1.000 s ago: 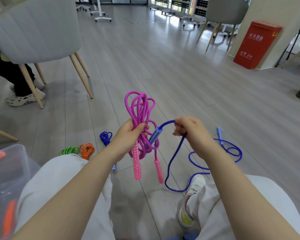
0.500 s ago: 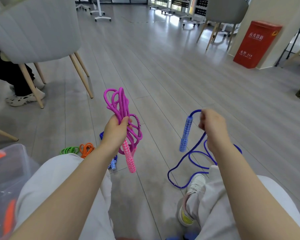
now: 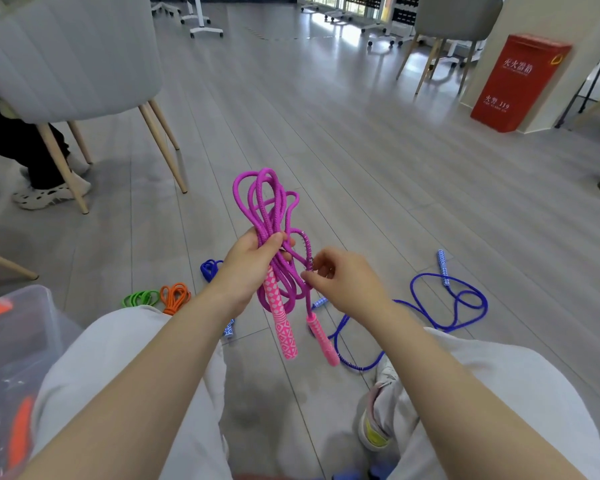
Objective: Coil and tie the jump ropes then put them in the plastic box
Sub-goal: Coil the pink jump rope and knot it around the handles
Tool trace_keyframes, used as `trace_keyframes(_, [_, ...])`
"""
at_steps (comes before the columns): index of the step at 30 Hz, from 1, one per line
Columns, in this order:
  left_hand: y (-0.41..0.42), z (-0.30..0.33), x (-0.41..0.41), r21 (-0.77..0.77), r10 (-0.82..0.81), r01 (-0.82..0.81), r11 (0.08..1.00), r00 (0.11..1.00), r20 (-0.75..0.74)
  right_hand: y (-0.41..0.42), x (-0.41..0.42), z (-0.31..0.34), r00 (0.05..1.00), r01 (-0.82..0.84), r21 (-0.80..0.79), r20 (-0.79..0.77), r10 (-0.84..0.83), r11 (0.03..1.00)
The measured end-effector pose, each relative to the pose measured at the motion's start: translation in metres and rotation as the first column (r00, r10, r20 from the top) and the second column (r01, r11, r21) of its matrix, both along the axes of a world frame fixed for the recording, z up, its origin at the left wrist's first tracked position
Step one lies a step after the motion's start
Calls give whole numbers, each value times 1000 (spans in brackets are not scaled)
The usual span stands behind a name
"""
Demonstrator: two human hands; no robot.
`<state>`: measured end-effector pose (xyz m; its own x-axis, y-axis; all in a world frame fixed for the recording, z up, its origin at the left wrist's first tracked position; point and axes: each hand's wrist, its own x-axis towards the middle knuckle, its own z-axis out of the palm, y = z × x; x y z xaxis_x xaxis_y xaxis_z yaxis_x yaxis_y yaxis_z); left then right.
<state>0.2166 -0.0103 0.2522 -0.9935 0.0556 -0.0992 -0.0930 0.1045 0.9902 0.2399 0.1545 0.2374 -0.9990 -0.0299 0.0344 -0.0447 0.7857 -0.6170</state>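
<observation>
My left hand (image 3: 248,266) grips a coiled magenta jump rope (image 3: 269,206) at mid-bundle, loops standing up and two pink patterned handles (image 3: 284,327) hanging below. My right hand (image 3: 349,282) pinches a strand of that same rope near its metal spring, just right of the left hand. A blue jump rope (image 3: 447,303) lies loose on the floor to the right, one handle (image 3: 441,266) far out. The clear plastic box (image 3: 18,344) sits at the lower left with orange items inside.
Small coiled green (image 3: 141,298), orange (image 3: 175,296) and blue (image 3: 210,268) ropes lie on the wooden floor beyond my left knee. A grey chair (image 3: 73,60) with a seated person's legs stands at the left. A red fire cabinet (image 3: 520,81) stands far right.
My right hand let go of the blue rope, which now lies on the floor, and came left to pinch the magenta rope. The left hand kept the bundle and shifted right.
</observation>
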Motion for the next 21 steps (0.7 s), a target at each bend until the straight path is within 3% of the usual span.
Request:
trace_keyframes(3, [3, -2, 0, -51, -34, 34, 998, 999, -10, 2, -1, -4, 998, 25, 29, -53, -24, 999])
trace_keyframes(5, [4, -4, 0, -163, -53, 43, 986, 997, -58, 3, -2, -4, 996, 43, 21, -80, -41, 999])
trace_keyframes(9, [4, -7, 2, -415, -158, 97, 904, 981, -114, 3, -2, 0, 993, 117, -178, -13, -121, 977])
trace_keyframes(12, [4, -8, 4, -505, -231, 156, 849, 969, -89, 2, -2, 10, 972, 222, -573, 195, -132, 789])
trace_keyframes(14, [4, -9, 4, -529, -254, 180, 829, 965, -69, 5, -3, 17, 956, 283, -718, 263, -129, 636])
trace_keyframes(18, [3, -10, 6, -573, -299, 211, 792, 952, -62, 16, -7, 21, 917, 386, -836, 395, -59, 391])
trace_keyframes(21, [6, -10, 9, -586, -316, 224, 779, 947, -59, 27, -10, 25, 870, 459, -840, 492, 47, 289])
